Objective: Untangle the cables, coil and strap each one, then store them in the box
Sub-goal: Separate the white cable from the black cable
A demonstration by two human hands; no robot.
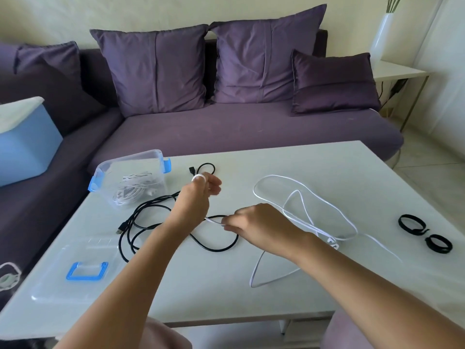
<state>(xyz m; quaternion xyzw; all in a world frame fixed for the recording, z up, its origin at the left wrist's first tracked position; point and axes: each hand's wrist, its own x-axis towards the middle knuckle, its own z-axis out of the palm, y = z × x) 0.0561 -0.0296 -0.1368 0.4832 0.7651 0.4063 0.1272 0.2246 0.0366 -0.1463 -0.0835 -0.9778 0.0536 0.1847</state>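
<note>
Leftmost, one clear lid (57, 285) lies flat near the front-left corner of the bench (314, 157). Behind it stands one open box (130, 159) holding a white coil (133, 191) (one of three cables). One black cable (214, 250) sprawls loose between the box and the hands, running under the left forearm.

The left hand (198, 195) has its fingers curled, with the white cable (273, 175) looped round them. The right hand (254, 222) pinches the same cable between thumb and fingertips, just above a black loop. The slack lies in wide loops to the right.

Two straps (411, 216) sit near the right edge, well apart from the hands. Open surface shows behind the white loops. A sofa (251, 127) lines the far edge.
</note>
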